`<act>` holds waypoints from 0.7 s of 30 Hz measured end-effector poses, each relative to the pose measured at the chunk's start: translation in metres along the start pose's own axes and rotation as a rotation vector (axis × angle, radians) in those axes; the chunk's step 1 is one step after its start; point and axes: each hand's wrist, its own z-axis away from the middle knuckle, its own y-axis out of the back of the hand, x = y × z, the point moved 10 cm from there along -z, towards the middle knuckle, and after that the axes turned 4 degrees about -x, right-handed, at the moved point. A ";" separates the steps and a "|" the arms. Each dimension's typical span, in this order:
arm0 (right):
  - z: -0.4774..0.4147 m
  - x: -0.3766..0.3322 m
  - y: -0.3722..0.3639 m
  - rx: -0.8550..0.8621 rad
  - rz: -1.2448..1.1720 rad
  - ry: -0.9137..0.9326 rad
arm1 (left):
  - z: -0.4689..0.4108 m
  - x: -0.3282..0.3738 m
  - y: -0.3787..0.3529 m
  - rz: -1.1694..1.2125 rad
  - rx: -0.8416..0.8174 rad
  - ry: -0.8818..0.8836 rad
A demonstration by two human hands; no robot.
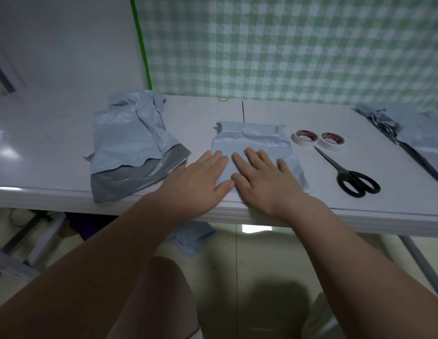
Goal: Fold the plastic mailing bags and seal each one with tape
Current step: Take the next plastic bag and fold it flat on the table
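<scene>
Both hands flat, fingers straight and spread. Left hand (200, 177) and right hand (264, 177) lie side by side, thumbs nearly touching, pressing the folded bag (252, 138) down near the front edge of the table (54, 133). This is likely to set the crease and keep the slick plastic from springing open.

Tape rolls (304, 137) and scissors (347, 174) lie just right of it, handy for sealing. There is a loose pile of bags (129, 143) to the left and a second heap (408, 133) far right, with bare table behind. A stray bag (193, 238) lies on the floor below.
</scene>
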 end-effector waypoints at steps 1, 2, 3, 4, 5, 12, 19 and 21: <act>0.002 0.003 0.000 0.002 -0.005 -0.005 | 0.000 0.000 0.001 0.005 0.001 0.002; 0.004 0.006 0.001 0.007 -0.004 -0.009 | 0.001 -0.001 0.001 0.018 -0.002 0.007; 0.006 0.009 0.001 0.011 -0.001 -0.013 | 0.002 -0.002 0.001 0.039 -0.011 0.015; 0.008 0.013 0.001 0.014 0.000 -0.018 | 0.003 -0.003 0.000 0.064 -0.022 0.022; 0.011 0.017 0.002 0.016 -0.002 -0.024 | 0.004 -0.004 0.000 0.089 -0.031 0.025; 0.022 0.035 0.005 0.025 -0.020 -0.046 | 0.010 -0.013 0.005 0.206 -0.050 -0.060; 0.021 0.035 0.004 0.018 -0.006 -0.048 | 0.007 -0.030 -0.001 0.458 -0.079 -0.040; 0.020 0.035 0.004 0.007 -0.013 -0.049 | 0.004 -0.031 0.003 0.508 -0.063 -0.009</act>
